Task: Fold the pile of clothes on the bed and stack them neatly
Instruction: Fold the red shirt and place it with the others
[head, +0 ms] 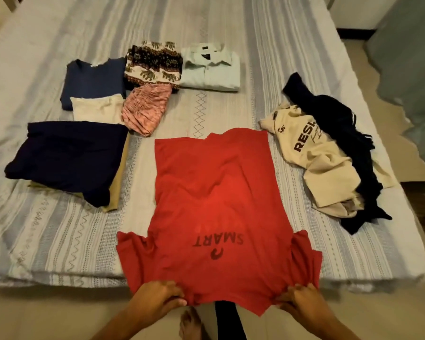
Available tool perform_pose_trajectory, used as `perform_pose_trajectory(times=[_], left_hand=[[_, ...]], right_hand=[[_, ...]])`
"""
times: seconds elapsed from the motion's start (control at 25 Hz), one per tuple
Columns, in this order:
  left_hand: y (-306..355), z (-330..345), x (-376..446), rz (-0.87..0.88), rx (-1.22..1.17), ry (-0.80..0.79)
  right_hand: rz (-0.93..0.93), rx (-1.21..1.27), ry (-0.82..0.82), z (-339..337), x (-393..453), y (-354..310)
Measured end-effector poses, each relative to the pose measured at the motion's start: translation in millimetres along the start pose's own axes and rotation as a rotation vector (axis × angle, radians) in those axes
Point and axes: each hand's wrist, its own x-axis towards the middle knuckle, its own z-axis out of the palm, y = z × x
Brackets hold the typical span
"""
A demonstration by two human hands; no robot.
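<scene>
A red T-shirt (216, 200) with a dark "SMART" print lies spread flat on the bed, its shoulders hanging over the near edge. My left hand (161, 294) grips the shirt's left shoulder, and my right hand (298, 296) grips its right shoulder. To the right lies an unfolded heap: a cream printed shirt (314, 163) tangled with a black garment (353, 148). Folded pieces sit on the left: a dark navy one (66, 158) over a tan one (118, 187), a blue top (93, 82), a white piece (97, 107), a pink striped piece (145, 109), an elephant-print piece (152, 63) and a pale collared shirt (211, 68).
The bed (47, 231) has a grey striped cover and fills most of the view. Its near edge runs just above my hands. A bare foot (190, 325) stands on the floor below. Grey fabric (402, 57) hangs at the far right beside the bed.
</scene>
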Motion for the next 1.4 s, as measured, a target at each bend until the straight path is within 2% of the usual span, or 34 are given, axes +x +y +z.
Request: perform_pose_trajectory(times=[0.16,0.24,0.28,0.48,0.56,0.68,0.8,0.96,1.04,1.12,1.2,1.28,1.32,1.4], left_hand=[[22,3,-12,-0.075,-0.145,-0.079],[19,-12,-3,-0.051,-0.195,-0.108],[19,-33,1,-0.085,-0.208,-0.096],[-22,-146,48,-0.151,-0.351,0.272],[-43,-195,81,-0.174,-0.312,0.329],[-80,-254,137,-0.229,-0.177,0.317],[-113,-285,187,-0.264,-0.112,0.392],[-147,-295,250,-0.499,-0.187,0.432],[-156,-292,273,-0.589,-0.196,0.485],[-159,-299,284,-0.638,-0.311,0.517],[-159,-316,283,-0.568,-0.320,0.432],[-160,-339,280,-0.334,-0.125,0.336],[-164,-348,278,-0.259,-0.043,0.319],[-167,-366,280,-0.193,0.054,0.372]], right_hand=[[0.056,0.004,-0.239,-20,-10,-28],[0.102,0.010,-0.274,-45,1,-38],[0.092,0.061,-0.216,-61,13,-38],[0.072,0.202,0.112,-172,93,-35],[0.081,0.226,0.155,-214,132,-36],[0.122,0.263,0.236,-269,206,-30],[0.269,0.502,0.315,-299,278,-24],[0.501,0.728,0.465,-306,366,0],[0.551,0.782,0.532,-299,404,21],[0.558,0.927,0.578,-312,406,15],[0.533,0.985,0.521,-329,396,11],[0.402,0.944,0.371,-347,390,23],[0.348,0.907,0.319,-355,386,29],[0.307,0.894,0.332,-372,387,44]])
